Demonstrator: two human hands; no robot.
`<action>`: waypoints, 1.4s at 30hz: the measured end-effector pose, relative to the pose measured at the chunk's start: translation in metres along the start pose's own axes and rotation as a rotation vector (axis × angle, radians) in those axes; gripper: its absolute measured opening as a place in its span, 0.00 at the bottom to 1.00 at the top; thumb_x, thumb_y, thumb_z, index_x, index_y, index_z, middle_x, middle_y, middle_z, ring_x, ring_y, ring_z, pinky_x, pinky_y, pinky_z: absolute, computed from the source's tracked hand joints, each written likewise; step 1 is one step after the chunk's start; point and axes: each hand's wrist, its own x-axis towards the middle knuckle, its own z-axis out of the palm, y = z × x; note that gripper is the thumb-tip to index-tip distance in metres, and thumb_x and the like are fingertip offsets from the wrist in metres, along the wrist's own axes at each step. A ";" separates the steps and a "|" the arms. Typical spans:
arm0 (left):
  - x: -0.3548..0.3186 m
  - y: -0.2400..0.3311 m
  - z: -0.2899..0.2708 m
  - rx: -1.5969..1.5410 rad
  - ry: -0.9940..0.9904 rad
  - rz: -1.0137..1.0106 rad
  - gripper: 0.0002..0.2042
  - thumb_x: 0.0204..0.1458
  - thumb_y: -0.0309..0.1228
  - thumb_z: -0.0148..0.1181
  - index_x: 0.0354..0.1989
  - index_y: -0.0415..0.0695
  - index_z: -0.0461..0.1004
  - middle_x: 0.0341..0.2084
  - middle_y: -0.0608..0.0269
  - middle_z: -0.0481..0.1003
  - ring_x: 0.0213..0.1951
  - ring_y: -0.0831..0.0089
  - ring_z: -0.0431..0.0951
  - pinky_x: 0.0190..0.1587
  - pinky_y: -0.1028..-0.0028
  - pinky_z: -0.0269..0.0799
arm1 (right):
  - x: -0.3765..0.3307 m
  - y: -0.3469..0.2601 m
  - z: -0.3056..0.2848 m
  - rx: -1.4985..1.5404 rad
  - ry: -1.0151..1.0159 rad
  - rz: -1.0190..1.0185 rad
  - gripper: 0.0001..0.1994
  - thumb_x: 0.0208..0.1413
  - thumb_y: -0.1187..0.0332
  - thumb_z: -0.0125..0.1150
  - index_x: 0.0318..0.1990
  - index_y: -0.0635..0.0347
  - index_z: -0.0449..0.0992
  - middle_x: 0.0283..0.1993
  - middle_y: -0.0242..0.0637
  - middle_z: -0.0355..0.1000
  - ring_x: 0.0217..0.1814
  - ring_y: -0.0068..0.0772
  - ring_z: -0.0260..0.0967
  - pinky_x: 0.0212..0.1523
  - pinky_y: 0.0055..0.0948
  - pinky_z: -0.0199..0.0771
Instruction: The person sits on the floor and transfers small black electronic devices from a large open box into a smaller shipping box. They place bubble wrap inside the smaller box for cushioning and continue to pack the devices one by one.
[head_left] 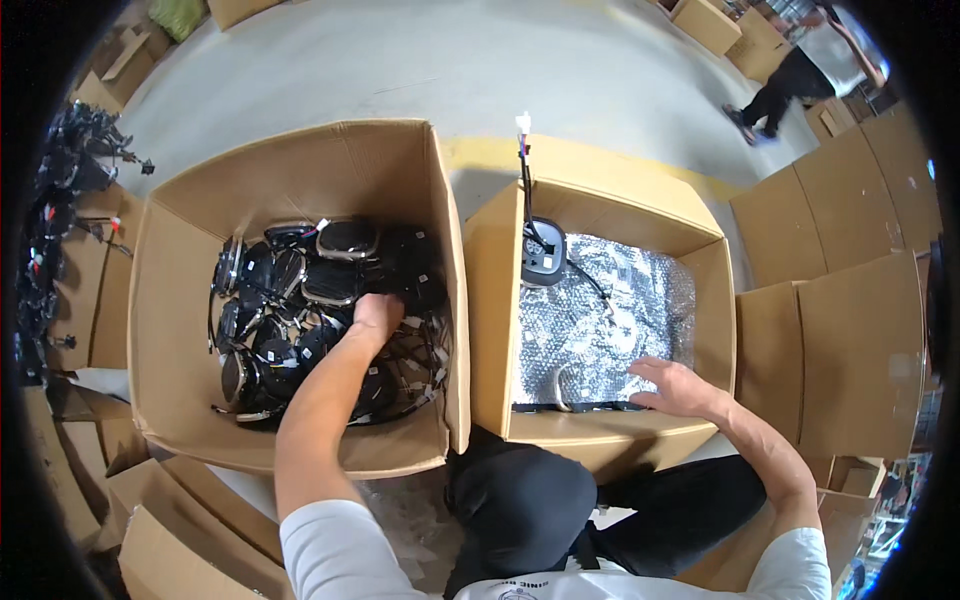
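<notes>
My left hand [378, 315] reaches down into the large left cardboard box [190, 390], among black rounded parts [347, 240] with shiny rims and thin cables. Its fingertips are hidden there, so any grip on a part does not show. My right hand [675, 388] is inside the right cardboard box [715, 310], fingers apart, by the near edge of a silver bubble-wrap sheet [610, 290]. A black rounded-square part [543, 255] rests at the far left corner of that box. Its cable stands up over the box wall to a white connector [522, 123].
Black cabled parts [75, 220] are heaped at the far left. Cardboard boxes [860, 330] stand along the right, and open cardboard flaps [190, 540] lie at lower left. Beyond the boxes, a person [815, 65] walks on the grey floor [400, 70] at upper right.
</notes>
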 end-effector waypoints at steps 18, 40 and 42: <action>-0.284 0.062 -0.405 -1.660 0.689 0.512 0.26 0.75 0.45 0.40 0.32 0.36 0.73 0.07 0.69 0.60 0.10 0.82 0.55 0.14 0.80 0.51 | 0.099 -0.233 -0.054 0.905 -0.300 -0.522 0.62 0.47 0.55 0.83 0.78 0.65 0.40 0.75 0.55 0.56 0.75 0.45 0.59 0.72 0.42 0.65; -0.031 -0.155 0.010 -0.751 0.372 -0.749 0.31 0.57 0.54 0.63 0.48 0.31 0.79 0.49 0.31 0.78 0.56 0.40 0.77 0.60 0.53 0.71 | 0.016 -0.043 -0.088 1.486 0.622 0.342 0.18 0.70 0.55 0.56 0.56 0.59 0.74 0.39 0.32 0.79 0.35 0.23 0.78 0.38 0.30 0.85; -0.018 -0.141 0.036 -0.898 0.335 -0.830 0.34 0.53 0.51 0.69 0.54 0.29 0.75 0.55 0.30 0.75 0.59 0.40 0.75 0.63 0.56 0.71 | -0.003 -0.052 -0.078 1.480 0.730 0.297 0.20 0.68 0.53 0.60 0.55 0.60 0.74 0.40 0.32 0.79 0.36 0.22 0.79 0.38 0.29 0.85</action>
